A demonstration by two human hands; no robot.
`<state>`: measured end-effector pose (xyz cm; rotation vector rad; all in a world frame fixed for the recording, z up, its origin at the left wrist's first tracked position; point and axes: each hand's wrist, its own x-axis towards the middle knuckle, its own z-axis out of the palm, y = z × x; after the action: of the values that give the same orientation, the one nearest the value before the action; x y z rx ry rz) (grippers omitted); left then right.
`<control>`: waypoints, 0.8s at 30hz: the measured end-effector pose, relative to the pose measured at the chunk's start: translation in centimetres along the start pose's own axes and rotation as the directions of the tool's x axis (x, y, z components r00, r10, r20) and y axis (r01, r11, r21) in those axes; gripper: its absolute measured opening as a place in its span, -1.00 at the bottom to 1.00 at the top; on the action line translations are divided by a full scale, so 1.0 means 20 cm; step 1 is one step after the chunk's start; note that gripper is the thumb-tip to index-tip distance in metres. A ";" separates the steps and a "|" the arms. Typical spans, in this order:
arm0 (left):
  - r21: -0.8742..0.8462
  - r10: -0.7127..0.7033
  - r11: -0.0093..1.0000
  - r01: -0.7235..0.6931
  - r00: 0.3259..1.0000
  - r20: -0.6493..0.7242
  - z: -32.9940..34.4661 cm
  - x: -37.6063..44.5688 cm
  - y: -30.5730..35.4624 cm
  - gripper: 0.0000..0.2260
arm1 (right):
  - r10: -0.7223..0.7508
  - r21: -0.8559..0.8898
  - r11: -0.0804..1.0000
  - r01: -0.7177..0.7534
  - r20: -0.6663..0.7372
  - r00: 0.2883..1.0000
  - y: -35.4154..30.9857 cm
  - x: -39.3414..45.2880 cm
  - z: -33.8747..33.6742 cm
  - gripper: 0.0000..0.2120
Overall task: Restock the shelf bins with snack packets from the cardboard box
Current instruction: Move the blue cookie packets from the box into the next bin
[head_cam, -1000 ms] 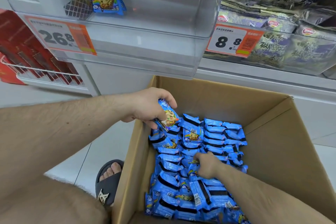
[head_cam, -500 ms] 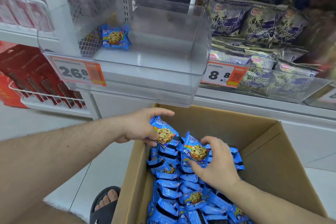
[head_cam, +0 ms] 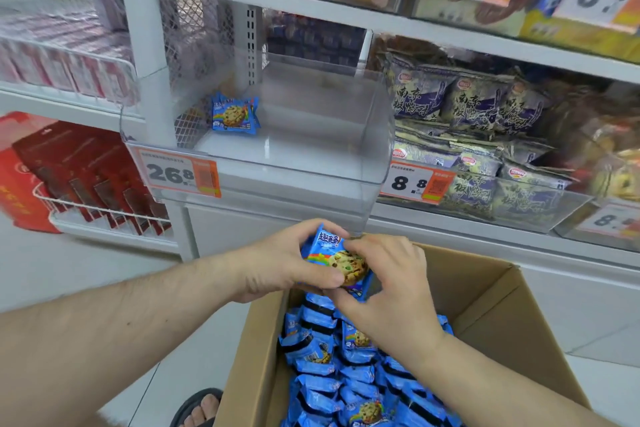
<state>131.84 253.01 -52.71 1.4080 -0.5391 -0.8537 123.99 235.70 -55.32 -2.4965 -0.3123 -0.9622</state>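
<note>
Blue cookie packets point(head_cam: 334, 258) are stacked between both hands above the far edge of the cardboard box point(head_cam: 502, 315). My left hand point(head_cam: 277, 263) grips the stack from the left with the thumb on its front. My right hand point(head_cam: 391, 284) grips it from the right, fingers curled over the cookie picture. Several more blue packets point(head_cam: 346, 374) fill the box below. The clear shelf bin point(head_cam: 346, 166) straight ahead holds a few blue packets point(head_cam: 235, 114) standing at its back left.
A price tag reading 26.8 point(head_cam: 176, 172) hangs on the bin's front. The bin to the right point(head_cam: 485, 191) is full of purple-grey snack bags. Red boxes point(head_cam: 86, 177) fill a wire rack at lower left. My sandalled foot point(head_cam: 197, 409) stands left of the box.
Both hands have risen out of the box and come together, joining their packets into one stack. The view has tilted up towards the shelf.
</note>
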 end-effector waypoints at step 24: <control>0.258 0.458 0.883 -0.391 0.840 -0.291 -0.23 -0.17 0.38 -0.28 | 0.098 0.439 0.756 -0.487 0.659 0.746 -0.21 0.80 -0.11 -0.59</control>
<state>134.67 258.18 -45.30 1.4908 -0.6419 -0.1876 132.88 239.04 -41.63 -2.0772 -0.3085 0.1203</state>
